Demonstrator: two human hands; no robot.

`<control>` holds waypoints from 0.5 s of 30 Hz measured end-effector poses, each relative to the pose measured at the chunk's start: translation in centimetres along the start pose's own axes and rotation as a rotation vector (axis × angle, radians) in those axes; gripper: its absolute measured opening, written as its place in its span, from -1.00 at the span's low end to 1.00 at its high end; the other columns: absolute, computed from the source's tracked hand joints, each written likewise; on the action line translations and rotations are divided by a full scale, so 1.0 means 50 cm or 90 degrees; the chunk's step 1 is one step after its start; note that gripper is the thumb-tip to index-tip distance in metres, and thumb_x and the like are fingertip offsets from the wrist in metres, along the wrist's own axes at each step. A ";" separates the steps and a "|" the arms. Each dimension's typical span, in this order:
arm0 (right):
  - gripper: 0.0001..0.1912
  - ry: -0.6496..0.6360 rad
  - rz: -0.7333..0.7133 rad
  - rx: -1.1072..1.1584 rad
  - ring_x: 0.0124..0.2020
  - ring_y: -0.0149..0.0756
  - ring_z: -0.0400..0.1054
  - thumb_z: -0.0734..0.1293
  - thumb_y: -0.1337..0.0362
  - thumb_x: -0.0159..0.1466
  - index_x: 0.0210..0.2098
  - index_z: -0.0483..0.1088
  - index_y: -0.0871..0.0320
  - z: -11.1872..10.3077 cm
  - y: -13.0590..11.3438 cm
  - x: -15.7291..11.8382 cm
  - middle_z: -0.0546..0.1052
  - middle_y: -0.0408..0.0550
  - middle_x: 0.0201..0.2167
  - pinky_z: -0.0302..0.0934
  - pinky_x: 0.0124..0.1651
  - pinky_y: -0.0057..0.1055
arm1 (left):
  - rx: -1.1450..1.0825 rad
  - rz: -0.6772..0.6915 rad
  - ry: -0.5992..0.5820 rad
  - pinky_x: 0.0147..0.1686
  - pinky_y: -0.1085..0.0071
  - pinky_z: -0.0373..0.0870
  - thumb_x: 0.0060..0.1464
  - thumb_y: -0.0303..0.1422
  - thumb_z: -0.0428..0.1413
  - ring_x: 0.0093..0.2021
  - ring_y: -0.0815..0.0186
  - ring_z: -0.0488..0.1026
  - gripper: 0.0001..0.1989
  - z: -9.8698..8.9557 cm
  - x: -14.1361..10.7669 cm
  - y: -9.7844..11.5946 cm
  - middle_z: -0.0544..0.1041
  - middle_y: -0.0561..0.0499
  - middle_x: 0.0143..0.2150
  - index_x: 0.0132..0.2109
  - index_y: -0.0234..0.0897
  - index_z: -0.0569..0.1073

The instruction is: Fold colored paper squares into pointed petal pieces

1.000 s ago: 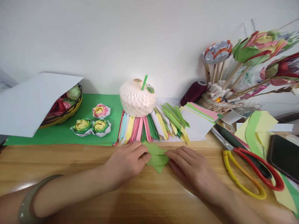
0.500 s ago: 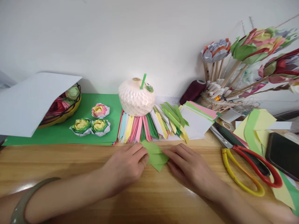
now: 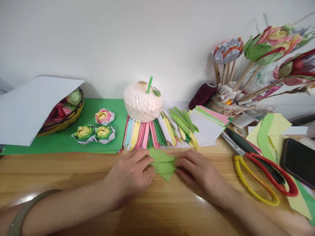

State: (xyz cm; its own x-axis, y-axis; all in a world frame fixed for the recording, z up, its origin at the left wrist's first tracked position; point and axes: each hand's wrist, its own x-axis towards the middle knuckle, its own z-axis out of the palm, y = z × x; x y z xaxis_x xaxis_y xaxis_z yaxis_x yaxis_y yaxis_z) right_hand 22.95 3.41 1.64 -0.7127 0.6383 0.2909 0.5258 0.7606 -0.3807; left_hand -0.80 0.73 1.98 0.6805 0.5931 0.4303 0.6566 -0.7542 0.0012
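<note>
A light green paper (image 3: 163, 165) with folded layers lies on the wooden table (image 3: 157, 206), one pointed corner toward me. My left hand (image 3: 136, 172) has its fingers bent together on the paper's left edge; a ring and a bracelet show on that side. At the right edge, my right hand (image 3: 194, 168) pinches the paper between thumb and fingers. Just behind are folded strips (image 3: 145, 132) in several colours, fanned out under a round white textured object (image 3: 143, 103) with a green straw.
Three paper flowers (image 3: 104, 132) sit on green sheets (image 3: 59, 146) at the left, beside a basket (image 3: 66, 121) partly under white paper (image 3: 34, 111). Scissors (image 3: 261, 170), a phone (image 3: 299, 160), paper scraps (image 3: 267, 137) and flowers on sticks (image 3: 270, 46) stand or lie at the right.
My left hand has shifted slightly left along the green paper. The fingers of my right hand have curled in a little more at its right edge. The view has moved slightly.
</note>
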 end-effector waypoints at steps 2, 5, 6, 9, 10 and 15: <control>-0.88 -0.004 0.014 0.020 -0.31 -0.27 0.29 0.19 0.37 0.33 -0.30 0.35 0.16 0.000 0.001 0.001 0.42 -0.02 -0.35 0.25 -0.27 -0.30 | -0.024 -0.017 -0.011 -0.29 0.23 0.46 0.16 -0.49 0.02 -0.19 0.14 0.39 -0.83 -0.002 0.002 -0.001 0.50 -0.04 -0.39 -0.37 -0.33 0.47; -0.87 0.001 0.034 0.055 -0.30 -0.26 0.29 0.19 0.37 0.33 -0.31 0.35 0.17 0.001 0.002 0.001 0.42 -0.02 -0.35 0.25 -0.26 -0.30 | -0.070 -0.042 -0.015 -0.27 0.25 0.46 0.15 -0.48 0.05 -0.18 0.16 0.39 -0.86 -0.001 0.003 -0.004 0.51 -0.03 -0.34 -0.36 -0.33 0.47; -0.87 0.002 0.041 0.065 -0.29 -0.26 0.30 0.18 0.38 0.33 -0.31 0.35 0.16 0.001 0.002 0.002 0.42 -0.02 -0.35 0.25 -0.25 -0.30 | -0.083 -0.051 -0.015 -0.27 0.26 0.45 0.15 -0.48 0.04 -0.18 0.18 0.39 -0.86 0.001 0.003 -0.005 0.51 -0.02 -0.33 -0.35 -0.32 0.47; -0.85 0.006 0.057 0.082 -0.30 -0.26 0.30 0.17 0.40 0.33 -0.32 0.34 0.15 0.002 0.001 0.005 0.42 -0.02 -0.37 0.25 -0.25 -0.30 | -0.107 -0.070 -0.002 -0.25 0.29 0.44 0.17 -0.48 0.01 -0.19 0.21 0.37 -0.82 0.007 0.002 -0.008 0.52 -0.01 -0.33 -0.35 -0.31 0.48; -0.85 0.007 0.062 0.084 -0.31 -0.26 0.30 0.17 0.41 0.33 -0.33 0.33 0.15 0.002 0.000 0.006 0.42 -0.02 -0.37 0.25 -0.26 -0.31 | -0.108 -0.076 0.004 -0.25 0.31 0.44 0.18 -0.48 0.00 -0.20 0.22 0.37 -0.81 0.009 0.001 -0.008 0.52 0.00 -0.33 -0.36 -0.31 0.48; -0.84 0.015 0.088 0.080 -0.34 -0.27 0.29 0.16 0.42 0.32 -0.37 0.30 0.15 0.004 -0.006 0.009 0.41 -0.04 -0.40 0.24 -0.30 -0.33 | -0.134 -0.104 0.004 -0.28 0.32 0.42 0.16 -0.49 0.00 -0.20 0.22 0.37 -0.81 0.008 0.003 -0.008 0.52 0.00 -0.33 -0.38 -0.31 0.47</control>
State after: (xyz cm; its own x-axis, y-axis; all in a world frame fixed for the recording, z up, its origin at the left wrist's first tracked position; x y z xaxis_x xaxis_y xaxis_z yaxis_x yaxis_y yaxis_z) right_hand 22.40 3.44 1.70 -0.6255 0.7395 0.2488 0.5543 0.6457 -0.5252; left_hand -0.84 1.24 1.65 0.5684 0.7109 0.4142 0.6749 -0.6908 0.2594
